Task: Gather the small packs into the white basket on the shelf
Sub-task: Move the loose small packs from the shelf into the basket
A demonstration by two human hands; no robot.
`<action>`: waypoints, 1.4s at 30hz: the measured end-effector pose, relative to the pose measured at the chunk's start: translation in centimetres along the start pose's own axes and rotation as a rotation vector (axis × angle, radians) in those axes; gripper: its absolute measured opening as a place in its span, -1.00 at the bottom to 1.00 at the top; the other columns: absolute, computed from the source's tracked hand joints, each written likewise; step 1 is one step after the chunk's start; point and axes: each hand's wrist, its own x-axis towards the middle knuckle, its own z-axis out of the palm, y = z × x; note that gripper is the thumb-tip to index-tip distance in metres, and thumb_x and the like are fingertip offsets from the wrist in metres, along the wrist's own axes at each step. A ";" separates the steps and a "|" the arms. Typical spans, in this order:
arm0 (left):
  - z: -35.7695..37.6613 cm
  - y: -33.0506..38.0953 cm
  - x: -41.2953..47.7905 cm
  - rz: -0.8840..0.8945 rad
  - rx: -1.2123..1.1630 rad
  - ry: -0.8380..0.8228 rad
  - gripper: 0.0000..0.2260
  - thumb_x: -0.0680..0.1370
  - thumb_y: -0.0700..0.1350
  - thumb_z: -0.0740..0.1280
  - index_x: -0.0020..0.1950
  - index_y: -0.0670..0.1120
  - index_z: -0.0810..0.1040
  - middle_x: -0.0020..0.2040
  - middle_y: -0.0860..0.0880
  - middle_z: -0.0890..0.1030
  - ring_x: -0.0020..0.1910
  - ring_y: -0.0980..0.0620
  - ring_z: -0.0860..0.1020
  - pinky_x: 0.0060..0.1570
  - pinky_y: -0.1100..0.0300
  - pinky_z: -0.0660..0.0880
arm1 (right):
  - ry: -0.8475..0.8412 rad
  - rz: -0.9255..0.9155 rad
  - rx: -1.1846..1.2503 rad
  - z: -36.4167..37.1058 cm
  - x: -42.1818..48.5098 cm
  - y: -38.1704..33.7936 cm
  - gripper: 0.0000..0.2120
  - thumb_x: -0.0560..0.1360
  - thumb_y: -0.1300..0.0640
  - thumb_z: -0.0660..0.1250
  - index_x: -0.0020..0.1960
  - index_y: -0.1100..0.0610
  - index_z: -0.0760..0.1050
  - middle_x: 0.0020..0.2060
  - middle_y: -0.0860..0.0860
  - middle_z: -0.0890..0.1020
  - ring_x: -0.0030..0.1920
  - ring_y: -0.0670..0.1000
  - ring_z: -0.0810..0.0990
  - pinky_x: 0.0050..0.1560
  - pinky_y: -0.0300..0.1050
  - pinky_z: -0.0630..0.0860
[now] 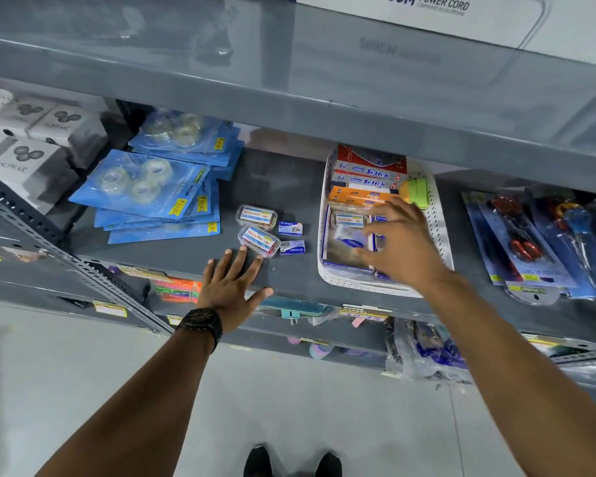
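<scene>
We log the white basket [437,232] on the grey shelf [272,187], toward the right. It holds, from back to front: one red box [369,154], two Softek boxes [369,177], one orange box [355,196], one yellow-green block [418,192], one clear labelled case [348,220], and a blurred clear pack with blue print [350,239]; more blue-edged packs lie beneath, count unclear. The right hand [401,242] is over the basket's front half, fingers [369,230] spread apart, touching or just above the blurred pack; we cannot tell which. Outside the basket, left of it on the shelf, we count two clear cases [257,228] and two small blue-and-white boxes [291,237]. The left hand [233,287] lies flat on the shelf edge, fingers apart, tips just beside the nearer clear case; it wears a black watch [202,321]. Further left lies a stack of blue tape cards [159,187].
</scene>
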 end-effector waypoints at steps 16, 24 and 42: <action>0.3 -0.1 0.0 -0.013 0.011 0.027 -0.30 0.50 0.47 -0.19 0.58 0.20 -0.07 0.63 0.00 -0.04 0.59 -0.12 -0.07 0.52 -0.17 -0.13 | -0.278 0.090 -0.247 1.1 -0.9 7.9 -0.56 0.39 -0.07 0.47 0.22 0.04 0.59 0.37 0.03 0.48 0.49 0.16 0.22 0.48 0.05 0.12; 0.0 0.0 0.0 -0.019 0.032 0.003 -0.27 0.48 0.49 -0.26 0.58 0.20 -0.10 0.63 0.01 -0.08 0.59 -0.11 -0.11 0.51 -0.15 -0.17 | -0.050 -0.122 0.187 2.2 2.7 -2.6 -0.73 0.42 0.02 0.43 0.10 0.04 0.64 0.18 -0.01 0.61 0.29 0.08 0.44 0.38 0.01 0.31; -0.2 0.2 -0.2 -0.027 0.016 -0.009 -0.27 0.47 0.48 -0.26 0.58 0.21 -0.10 0.63 0.01 -0.07 0.59 -0.10 -0.11 0.50 -0.15 -0.18 | -0.426 -0.200 -0.300 8.1 7.7 -10.0 -0.66 0.38 0.12 0.48 0.15 0.03 0.60 0.53 0.08 0.27 0.58 0.20 -0.04 0.45 0.44 -0.25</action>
